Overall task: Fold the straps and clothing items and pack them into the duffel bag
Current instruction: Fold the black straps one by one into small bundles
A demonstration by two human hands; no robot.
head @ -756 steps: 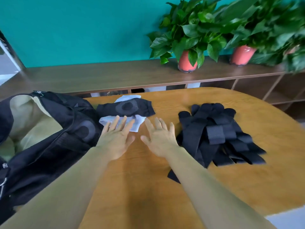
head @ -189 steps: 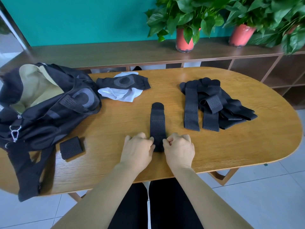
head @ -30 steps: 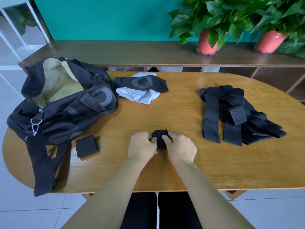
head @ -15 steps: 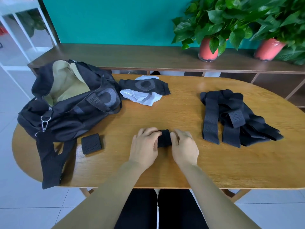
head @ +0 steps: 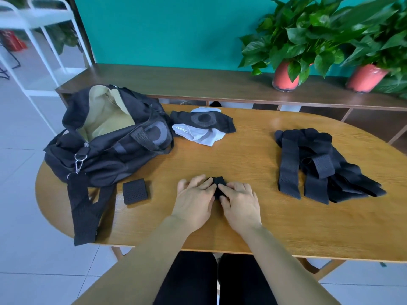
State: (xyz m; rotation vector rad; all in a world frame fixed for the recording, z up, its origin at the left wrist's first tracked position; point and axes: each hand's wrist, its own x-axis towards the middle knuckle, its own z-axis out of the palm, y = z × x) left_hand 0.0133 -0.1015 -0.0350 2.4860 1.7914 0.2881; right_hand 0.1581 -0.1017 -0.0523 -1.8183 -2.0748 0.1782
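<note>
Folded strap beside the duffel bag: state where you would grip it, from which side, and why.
Pinch the folded strap across its near and far edges, coming straight down from above. It lies flat on the table as a small folded square, so clamping opposite edges should keep the fold shut. The duffel bag crowds its left and far sides.

Folded strap [head: 218,182] mostly covered by left hand [head: 193,200] and right hand [head: 240,202]; only dark top edge shows. Bench [head: 242,155] right end cut off. Far-right plant [head: 380,38] blurred, cropped.
</note>
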